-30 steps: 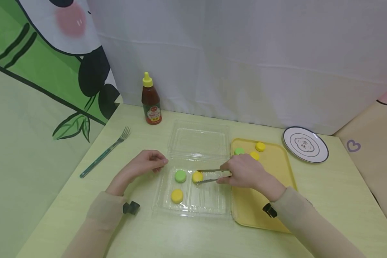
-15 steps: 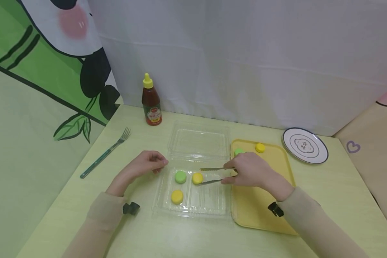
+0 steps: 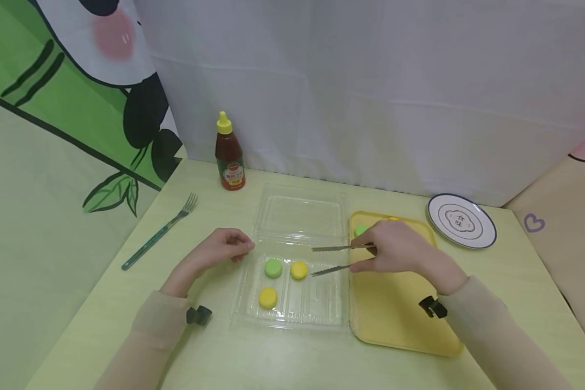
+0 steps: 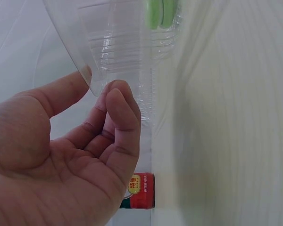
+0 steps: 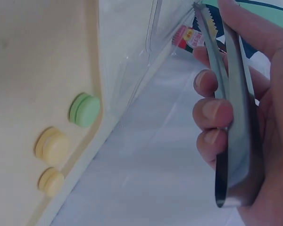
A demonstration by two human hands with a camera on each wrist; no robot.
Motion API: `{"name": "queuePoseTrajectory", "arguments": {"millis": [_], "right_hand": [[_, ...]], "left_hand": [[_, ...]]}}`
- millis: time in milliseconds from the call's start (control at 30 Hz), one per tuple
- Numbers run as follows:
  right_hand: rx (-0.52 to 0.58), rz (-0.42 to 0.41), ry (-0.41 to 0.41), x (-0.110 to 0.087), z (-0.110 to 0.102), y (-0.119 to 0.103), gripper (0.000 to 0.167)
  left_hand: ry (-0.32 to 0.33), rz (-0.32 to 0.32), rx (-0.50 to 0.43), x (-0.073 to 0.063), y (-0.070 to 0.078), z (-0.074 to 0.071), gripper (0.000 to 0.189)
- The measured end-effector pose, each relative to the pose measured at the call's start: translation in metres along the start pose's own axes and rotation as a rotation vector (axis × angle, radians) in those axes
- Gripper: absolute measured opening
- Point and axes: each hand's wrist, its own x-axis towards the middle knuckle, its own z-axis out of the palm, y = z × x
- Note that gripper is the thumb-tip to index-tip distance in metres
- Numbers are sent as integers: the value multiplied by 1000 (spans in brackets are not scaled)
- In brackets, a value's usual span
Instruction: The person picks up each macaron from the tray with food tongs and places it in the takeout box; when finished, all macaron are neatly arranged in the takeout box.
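Note:
My right hand (image 3: 395, 246) grips steel tongs (image 5: 243, 141), whose serrated tips are apart with nothing between them, over the right side of a clear plastic container (image 3: 322, 317). Inside the container lie a green macaron (image 3: 273, 268), a yellow macaron (image 3: 299, 271) close to the tongs' tips, and another yellow macaron (image 3: 268, 298) nearer the front. At the container's left rim my left hand (image 4: 80, 141) pinches the corner between thumb and fingers. In the right wrist view, a green macaron (image 5: 85, 110) and two yellow macarons (image 5: 55, 147) sit on the yellow tray.
The yellow tray (image 3: 395, 319) stands right beside the container, whose lid (image 3: 302, 211) lies folded back behind it. A sauce bottle (image 3: 230, 160) stands at the back, a fork (image 3: 158, 233) lies at left, and a white plate (image 3: 461, 221) at back right.
The tongs have opened and let go of the yellow macaron, which stays in the container. My right hand has drawn back to the right with them. The left hand has held still.

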Motion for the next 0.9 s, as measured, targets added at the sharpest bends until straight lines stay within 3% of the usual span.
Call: {"name": "queuePoseTrajectory", "arguments": {"millis": [167,900], "right_hand": [[20,-8,2,-4,-8,8,33],[72,236,7,-32,-39,57,48]], "left_hand": [[0,1,9,1,-1,0,27],[1,-1,3,4,-3,0,27]]}}
